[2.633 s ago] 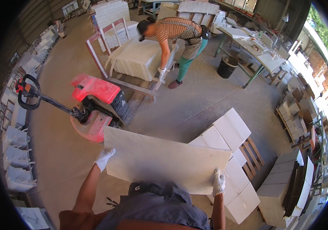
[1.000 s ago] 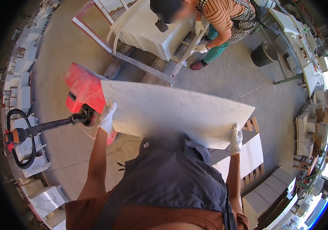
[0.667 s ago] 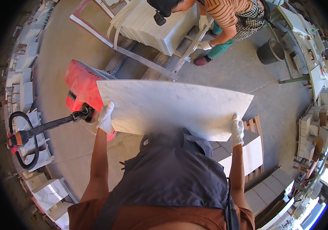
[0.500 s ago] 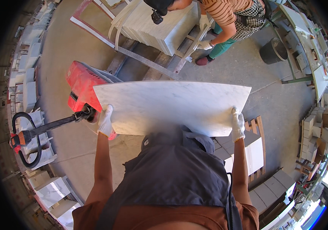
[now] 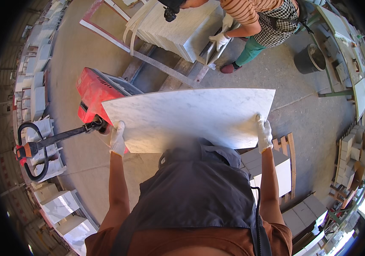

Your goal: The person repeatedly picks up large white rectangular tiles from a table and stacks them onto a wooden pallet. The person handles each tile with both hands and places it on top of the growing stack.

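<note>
Across the upper middle of the frame sits a block of closely packed pale slabs [image 5: 182, 26], with a red-and-white frame [image 5: 99, 32] to its left and a co-worker [image 5: 272, 23] in a striped top and checked apron bending over its right side, gloved hands at a narrow panel [image 5: 210, 52]. Toward the upper right stand a black bucket [image 5: 305, 60] and a long table [image 5: 336, 22] with green legs. A red pallet truck [image 5: 95, 91] fills the left of centre, its dark looped handle [image 5: 46, 158] reaching toward the left rim; the truck's body lies right behind the left end of the held slab (whether the two touch, I cannot tell). Right of centre and lower down, white boxes [image 5: 281, 177] rest on a wooden pallet [image 5: 292, 153], near the right forearm, and more stacked boxes [image 5: 345, 149] line the right rim. The held piece, a white marble slab [image 5: 195, 104] with grey veins, spans the centre of the frame, tilted, its lower middle blurred just in front of the dark apron [image 5: 197, 187]. Both hands wear white gloves and are closed around its ends: the left hand [image 5: 117, 138] grips the lower left edge, thumb on the near face, while the right hand [image 5: 264, 133] clasps the right edge likewise, most of the fingers hidden behind the stone.
</note>
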Demonstrator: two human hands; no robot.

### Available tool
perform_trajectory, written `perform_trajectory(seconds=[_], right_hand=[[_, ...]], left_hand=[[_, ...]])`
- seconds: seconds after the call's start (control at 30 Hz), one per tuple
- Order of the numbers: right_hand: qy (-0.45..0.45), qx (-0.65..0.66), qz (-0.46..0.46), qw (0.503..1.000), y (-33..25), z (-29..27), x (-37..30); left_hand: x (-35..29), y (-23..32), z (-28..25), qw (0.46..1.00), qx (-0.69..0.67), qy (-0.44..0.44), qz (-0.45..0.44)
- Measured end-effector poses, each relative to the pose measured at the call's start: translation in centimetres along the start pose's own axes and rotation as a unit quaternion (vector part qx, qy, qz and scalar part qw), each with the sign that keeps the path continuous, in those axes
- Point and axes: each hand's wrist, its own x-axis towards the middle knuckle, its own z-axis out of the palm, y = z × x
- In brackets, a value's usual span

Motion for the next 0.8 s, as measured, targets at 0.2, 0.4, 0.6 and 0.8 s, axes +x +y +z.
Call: perform_trajectory(seconds=[0.2, 0.4, 0.6, 0.8], right_hand=[[0.003, 0.002, 0.002, 1.0, -1.0, -0.7, 0.4], [0.019, 0.005, -0.01, 1.0, -1.2, -1.1, 0.5], [0.027, 0.02, -0.001, 0.999, -1.0, -1.2, 0.1], [0.033, 0.007, -0.006, 0.999, -1.3, -1.1, 0.0]], left_hand=[[-0.3, 1.5, 1.6, 0.999, -0.018, -0.013, -0.034], [0.1, 2.0, 2.5, 0.999, -0.027, -0.022, -0.018], [0.7, 1.4, 2.0, 0.999, 0.004, -0.015, -0.04], [1.2, 0.3, 1.4, 0.999, 0.006, -0.008, -0.032]])
